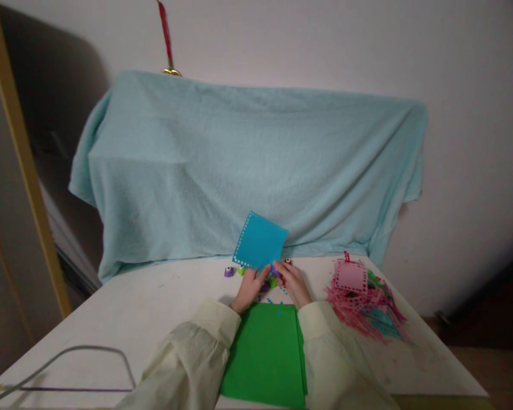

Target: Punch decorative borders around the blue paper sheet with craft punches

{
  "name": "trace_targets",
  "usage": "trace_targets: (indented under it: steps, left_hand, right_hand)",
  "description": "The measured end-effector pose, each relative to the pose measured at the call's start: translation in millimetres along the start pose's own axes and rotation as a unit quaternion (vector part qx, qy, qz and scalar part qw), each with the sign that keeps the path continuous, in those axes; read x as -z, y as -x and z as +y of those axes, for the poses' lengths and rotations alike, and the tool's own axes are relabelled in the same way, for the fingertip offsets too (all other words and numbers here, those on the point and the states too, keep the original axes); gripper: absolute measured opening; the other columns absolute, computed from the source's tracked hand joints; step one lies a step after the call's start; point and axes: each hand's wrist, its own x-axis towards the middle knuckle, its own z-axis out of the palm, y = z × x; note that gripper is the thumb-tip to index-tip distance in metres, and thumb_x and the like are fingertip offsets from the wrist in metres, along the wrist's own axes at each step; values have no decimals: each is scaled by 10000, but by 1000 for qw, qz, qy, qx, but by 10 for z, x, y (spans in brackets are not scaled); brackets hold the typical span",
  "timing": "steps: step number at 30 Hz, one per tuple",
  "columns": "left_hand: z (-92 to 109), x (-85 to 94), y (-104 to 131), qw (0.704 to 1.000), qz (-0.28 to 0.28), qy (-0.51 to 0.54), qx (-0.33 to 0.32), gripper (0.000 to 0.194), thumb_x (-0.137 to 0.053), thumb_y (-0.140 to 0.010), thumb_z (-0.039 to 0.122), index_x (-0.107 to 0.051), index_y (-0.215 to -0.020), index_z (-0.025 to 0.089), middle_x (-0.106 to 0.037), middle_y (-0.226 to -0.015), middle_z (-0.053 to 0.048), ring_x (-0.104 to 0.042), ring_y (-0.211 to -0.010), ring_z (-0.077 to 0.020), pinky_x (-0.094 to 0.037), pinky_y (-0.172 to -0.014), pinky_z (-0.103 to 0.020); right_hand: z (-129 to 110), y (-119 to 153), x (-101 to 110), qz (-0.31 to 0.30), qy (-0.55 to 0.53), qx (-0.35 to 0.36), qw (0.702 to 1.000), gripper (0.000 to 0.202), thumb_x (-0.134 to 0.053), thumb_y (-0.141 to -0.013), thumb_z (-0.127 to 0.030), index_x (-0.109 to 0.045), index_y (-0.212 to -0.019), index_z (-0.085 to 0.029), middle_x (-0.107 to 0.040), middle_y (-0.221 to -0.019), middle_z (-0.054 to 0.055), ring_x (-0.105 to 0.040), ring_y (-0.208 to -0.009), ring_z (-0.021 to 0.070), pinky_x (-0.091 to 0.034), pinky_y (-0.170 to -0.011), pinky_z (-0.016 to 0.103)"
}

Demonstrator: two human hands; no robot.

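A blue square of paper (260, 242) with small holes punched along its edges is held up and tilted above the table. My left hand (251, 286) pinches its lower edge. At its lower right corner, my right hand (294, 283) has its fingers closed around a small purple punch (275, 271). Beneath and beside the hands lie more small punches, among them a purple one (228, 272), a green one (241, 270) and a red one (288, 261). Tiny blue paper bits (270, 300) are scattered below. Green paper sheets (263, 356) lie between my forearms.
On the right, a pink hole-edged square (351, 277) rests on a heap of pink, green and blue paper shreds (363, 307). A grey curved bar (89, 347) stands at the front left of the white table (154, 307). A light blue cloth (248, 159) hangs behind.
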Motion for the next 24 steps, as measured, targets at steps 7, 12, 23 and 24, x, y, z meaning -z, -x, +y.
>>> trace_targets:
  steps: [7, 12, 23, 24]
  left_hand:
    - [-7, 18, -15, 999, -43, -18, 15, 346, -459, -864, 448, -640, -808, 158, -676, -782, -27, -590, -840, -190, -413, -851, -296]
    - [-27, 22, -14, 999, -34, -24, 16, 358, -459, -858, 460, -639, -838, 151, -675, -829, -36, -584, -830, -187, -421, -827, -289]
    - [-53, 13, -12, 999, -41, 1, 28, 388, -469, -851, 475, -652, -926, 142, -690, -929, -59, -588, -844, -187, -428, -832, -295]
    - [-52, 14, -12, 999, -43, -4, 31, 386, -465, -851, 481, -651, -876, 143, -688, -866, -49, -585, -810, -182, -431, -811, -288]
  right_hand:
    - [-50, 36, -15, -46, 7, -28, 999, 350, -660, -724, -519, -599, -766, -177, -570, -580, -23, -383, -389, 64, -203, -380, 225]
    - [-45, 28, -17, -41, 5, -28, 999, 364, -663, -719, -522, -597, -762, -166, -570, -561, -16, -379, -374, 58, -185, -365, 213]
    - [-60, 51, -30, -57, 0, -28, 998, 353, -630, -756, -514, -588, -822, -170, -594, -591, -6, -383, -369, 53, -177, -366, 203]
    - [-60, 51, -32, -59, -3, -27, 998, 352, -625, -760, -514, -582, -825, -171, -597, -589, -6, -379, -364, 52, -173, -366, 204]
